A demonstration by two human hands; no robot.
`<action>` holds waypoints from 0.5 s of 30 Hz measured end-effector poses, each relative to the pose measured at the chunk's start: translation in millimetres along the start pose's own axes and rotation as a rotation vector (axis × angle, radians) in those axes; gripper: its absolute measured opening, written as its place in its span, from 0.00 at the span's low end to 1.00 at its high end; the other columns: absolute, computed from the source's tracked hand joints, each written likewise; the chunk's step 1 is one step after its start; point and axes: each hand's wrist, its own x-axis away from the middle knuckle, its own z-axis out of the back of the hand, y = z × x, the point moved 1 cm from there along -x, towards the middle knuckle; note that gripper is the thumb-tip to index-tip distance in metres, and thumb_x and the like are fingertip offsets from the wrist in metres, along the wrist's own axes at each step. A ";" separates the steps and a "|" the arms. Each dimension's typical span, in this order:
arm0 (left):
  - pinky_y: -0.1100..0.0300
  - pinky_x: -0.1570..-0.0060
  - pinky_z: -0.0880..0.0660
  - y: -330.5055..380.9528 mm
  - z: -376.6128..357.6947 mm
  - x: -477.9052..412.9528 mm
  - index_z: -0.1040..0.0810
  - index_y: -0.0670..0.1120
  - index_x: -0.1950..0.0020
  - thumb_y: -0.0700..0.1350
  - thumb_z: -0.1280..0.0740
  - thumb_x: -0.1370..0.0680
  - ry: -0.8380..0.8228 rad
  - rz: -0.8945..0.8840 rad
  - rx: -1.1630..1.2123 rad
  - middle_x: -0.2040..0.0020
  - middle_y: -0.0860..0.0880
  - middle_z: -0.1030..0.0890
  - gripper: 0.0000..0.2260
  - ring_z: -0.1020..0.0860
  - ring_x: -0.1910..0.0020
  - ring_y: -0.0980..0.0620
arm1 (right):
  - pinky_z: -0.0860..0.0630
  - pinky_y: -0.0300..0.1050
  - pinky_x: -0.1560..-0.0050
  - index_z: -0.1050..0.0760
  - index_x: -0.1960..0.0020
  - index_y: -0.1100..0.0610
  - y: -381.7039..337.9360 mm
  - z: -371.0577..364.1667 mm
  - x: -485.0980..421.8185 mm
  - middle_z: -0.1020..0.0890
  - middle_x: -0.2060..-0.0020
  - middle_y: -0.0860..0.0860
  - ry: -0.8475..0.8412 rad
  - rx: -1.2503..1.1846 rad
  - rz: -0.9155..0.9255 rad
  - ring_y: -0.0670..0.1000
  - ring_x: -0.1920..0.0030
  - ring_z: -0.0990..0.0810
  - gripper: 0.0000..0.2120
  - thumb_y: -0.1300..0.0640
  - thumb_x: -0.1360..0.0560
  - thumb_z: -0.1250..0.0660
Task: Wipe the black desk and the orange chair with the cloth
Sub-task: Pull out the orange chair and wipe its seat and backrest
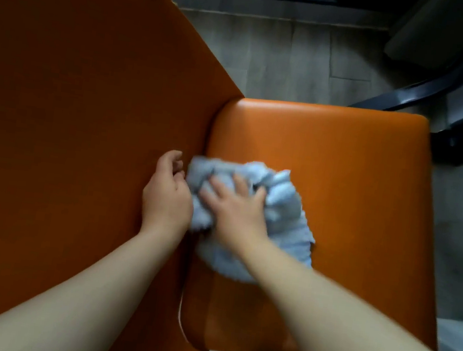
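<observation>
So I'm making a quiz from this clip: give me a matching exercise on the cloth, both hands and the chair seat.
Things:
1. cloth
2. left hand
3. right hand
4. chair seat

States:
A. orange, glossy
B. presses on the cloth
C. light blue, bunched on the seat
D. fingers curled, against the backrest

Pairs: 1-C, 2-D, 3-B, 4-A

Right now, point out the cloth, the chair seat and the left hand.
cloth [284, 209], head view, bunched fluffy part right of the fingers.
chair seat [345, 149], head view, bare orange cushion.
left hand [167, 196], head view, back of the hand.
</observation>
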 end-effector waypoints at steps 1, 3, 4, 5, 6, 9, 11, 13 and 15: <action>0.57 0.36 0.32 0.0 -0.5 -0.8 0.31 0.45 0.31 0.36 0.45 0.20 -0.028 -0.012 -0.012 0.36 0.45 0.25 0.17 0.26 0.36 0.48 | 0.27 0.56 0.59 0.21 0.49 0.45 -0.5 -4.6 27.0 0.21 0.45 0.45 -0.021 -0.042 0.109 0.57 0.45 0.25 0.12 0.50 0.31 0.38; 0.57 0.34 0.35 -1.3 -3.2 0.3 0.33 0.45 0.29 0.38 0.45 0.19 -0.128 -0.059 -0.104 0.32 0.46 0.27 0.18 0.30 0.33 0.48 | 0.30 0.50 0.61 0.21 0.55 0.45 14.8 -11.5 76.5 0.18 0.51 0.43 -0.021 -0.053 0.341 0.55 0.52 0.22 0.12 0.51 0.31 0.43; 0.59 0.34 0.38 -2.9 -5.8 0.9 0.34 0.45 0.28 0.38 0.44 0.19 -0.199 -0.095 -0.179 0.30 0.46 0.30 0.19 0.32 0.31 0.48 | 0.33 0.49 0.59 0.22 0.55 0.46 28.1 -10.2 90.4 0.18 0.53 0.43 -0.026 -0.055 0.368 0.54 0.52 0.23 0.11 0.51 0.32 0.43; 0.60 0.33 0.40 -4.0 -9.6 0.9 0.36 0.45 0.27 0.38 0.44 0.19 -0.276 -0.129 -0.247 0.28 0.46 0.32 0.20 0.34 0.29 0.49 | 0.35 0.49 0.57 0.25 0.53 0.46 43.6 -3.1 92.4 0.18 0.53 0.44 0.001 -0.052 0.331 0.54 0.52 0.24 0.12 0.51 0.33 0.42; 0.61 0.32 0.41 -5.0 -14.2 -0.4 0.37 0.45 0.26 0.38 0.45 0.19 -0.343 -0.145 -0.298 0.27 0.47 0.34 0.20 0.36 0.28 0.50 | 0.34 0.51 0.54 0.26 0.50 0.47 59.0 6.1 82.0 0.18 0.52 0.46 0.046 -0.054 0.225 0.55 0.51 0.24 0.14 0.49 0.34 0.43; 0.59 0.30 0.42 -4.2 -24.8 -5.3 0.41 0.47 0.24 0.40 0.46 0.18 -0.415 -0.111 -0.358 0.25 0.49 0.38 0.22 0.39 0.26 0.50 | 0.36 0.63 0.41 0.31 0.35 0.44 97.4 43.1 11.9 0.28 0.34 0.47 0.075 -0.045 -0.288 0.59 0.36 0.31 0.22 0.52 0.29 0.41; 0.57 0.29 0.41 -2.6 -30.4 -9.6 0.41 0.48 0.24 0.41 0.46 0.18 -0.404 -0.119 -0.392 0.25 0.49 0.38 0.21 0.39 0.27 0.49 | 0.42 0.63 0.35 0.41 0.28 0.41 103.6 51.5 -19.5 0.43 0.26 0.43 -0.006 -0.093 -0.387 0.58 0.29 0.44 0.28 0.55 0.26 0.39; 0.58 0.30 0.41 -2.7 -33.2 -12.6 0.38 0.47 0.25 0.40 0.45 0.18 -0.397 -0.160 -0.418 0.26 0.47 0.35 0.21 0.37 0.28 0.48 | 0.41 0.64 0.36 0.42 0.28 0.39 94.2 40.3 -17.0 0.44 0.25 0.41 -0.050 -0.049 -0.346 0.58 0.29 0.46 0.29 0.56 0.25 0.39; 0.60 0.31 0.41 -5.3 -33.0 -11.5 0.37 0.45 0.26 0.38 0.45 0.19 -0.409 -0.206 -0.437 0.27 0.46 0.33 0.21 0.36 0.28 0.48 | 0.33 0.65 0.44 0.32 0.33 0.41 69.0 16.1 25.1 0.33 0.31 0.43 -0.028 0.009 -0.215 0.57 0.34 0.39 0.24 0.55 0.28 0.39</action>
